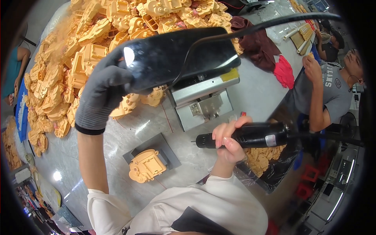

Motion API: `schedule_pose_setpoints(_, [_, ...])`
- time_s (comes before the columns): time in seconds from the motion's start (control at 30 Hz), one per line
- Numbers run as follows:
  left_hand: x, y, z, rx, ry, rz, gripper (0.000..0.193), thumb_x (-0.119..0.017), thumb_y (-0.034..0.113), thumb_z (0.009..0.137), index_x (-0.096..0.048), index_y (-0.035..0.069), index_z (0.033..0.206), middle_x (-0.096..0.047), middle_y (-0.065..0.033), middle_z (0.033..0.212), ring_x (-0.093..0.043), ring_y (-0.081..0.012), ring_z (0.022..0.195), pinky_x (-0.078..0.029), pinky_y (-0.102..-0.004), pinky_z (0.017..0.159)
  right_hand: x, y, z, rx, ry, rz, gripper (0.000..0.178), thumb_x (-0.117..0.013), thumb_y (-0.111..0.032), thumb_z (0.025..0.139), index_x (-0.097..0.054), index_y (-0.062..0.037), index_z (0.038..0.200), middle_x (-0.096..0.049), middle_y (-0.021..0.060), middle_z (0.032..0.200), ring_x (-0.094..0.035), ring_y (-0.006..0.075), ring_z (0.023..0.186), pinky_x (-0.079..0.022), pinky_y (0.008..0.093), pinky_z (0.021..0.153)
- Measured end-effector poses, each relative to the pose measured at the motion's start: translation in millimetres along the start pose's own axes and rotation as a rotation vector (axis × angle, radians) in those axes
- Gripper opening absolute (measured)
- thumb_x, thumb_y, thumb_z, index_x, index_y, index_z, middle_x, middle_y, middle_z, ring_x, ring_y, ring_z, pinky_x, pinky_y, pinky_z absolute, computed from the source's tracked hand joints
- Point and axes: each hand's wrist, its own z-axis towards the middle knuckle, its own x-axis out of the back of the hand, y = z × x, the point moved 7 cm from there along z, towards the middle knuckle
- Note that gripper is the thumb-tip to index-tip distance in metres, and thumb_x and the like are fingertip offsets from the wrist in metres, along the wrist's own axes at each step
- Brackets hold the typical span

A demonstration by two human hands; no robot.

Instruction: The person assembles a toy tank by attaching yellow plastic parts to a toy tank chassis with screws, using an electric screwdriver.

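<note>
Over the grey counter [194, 160], holding a black cylindrical power driver [258, 135] in the bare right hand [230, 143], with a grip wrapped snugly around the barrel and a thin bit pointing left, apart from the work. Lower left, lying on a flat dark grey block [169, 152]: one pale orange moulded plastic housing [148, 166], untouched by either hand. With the grey-gloved left hand [100, 92], curling around one end of a glossy black box-shaped device [156, 58]; cannot tell, from this angle, whether firmly held or merely touched. Seemingly between steps, with the driver ready and no fastening under way. Next, probably: swing the bit downward, line up squarely over the housing, and free the gloved fingers for steadying.
</note>
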Motion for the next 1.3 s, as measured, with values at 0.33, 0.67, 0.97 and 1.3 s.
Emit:
schedule_pose_setpoints(0.33, [78, 80, -35, -0.547, 0.230, 1.057, 0.027, -0.051, 0.022, 0.089, -0.056, -0.001, 0.102, -0.061, -0.0149, 0.096, -0.060, -0.0115, 0.085, -0.051, -0.0208, 0.066, 0, 4, 4, 0.011, -0.073, 0.017, 0.036, -0.051, -0.002, 0.067, -0.036, -0.0066, 0.100, -0.044, 0.0048, 0.058, -0.045, 0.0166, 0.045, -0.042, 0.0318, 0.053])
schedule_pose_setpoints(0.67, [4, -9, 6, 0.130, 0.037, 0.327, 0.070, -0.048, 0.005, 0.061, -0.036, -0.005, 0.130, -0.054, -0.0102, 0.108, -0.060, -0.0144, 0.084, -0.052, -0.0240, 0.071, -3, 7, 6, -0.004, -0.051, 0.000, 0.036, -0.051, -0.001, 0.067, -0.036, -0.0061, 0.100, -0.044, 0.0048, 0.057, -0.045, 0.0167, 0.045, -0.042, 0.0322, 0.053])
schedule_pose_setpoints(0.97, [17, 18, -66, -0.289, 0.334, 0.401, 0.062, -0.056, 0.013, 0.077, -0.033, 0.000, 0.133, -0.045, -0.0158, 0.126, -0.046, -0.0223, 0.113, -0.036, -0.0307, 0.096, -7, -17, -10, 0.061, 0.051, 0.020, 0.038, -0.053, -0.004, 0.066, -0.037, -0.0061, 0.100, -0.044, 0.0046, 0.057, -0.046, 0.0168, 0.046, -0.042, 0.0327, 0.053])
schedule_pose_setpoints(1.3, [-13, -93, -195, -0.321, 0.309, 1.530, 0.075, -0.075, 0.022, 0.057, -0.045, 0.005, 0.124, -0.044, -0.0204, 0.119, -0.045, -0.0402, 0.108, -0.039, -0.0460, 0.088, -42, -75, -6, 0.318, 0.015, -0.120, 0.040, -0.050, -0.007, 0.068, -0.041, -0.0046, 0.108, -0.040, 0.0041, 0.059, -0.042, 0.0159, 0.048, -0.039, 0.0333, 0.056])
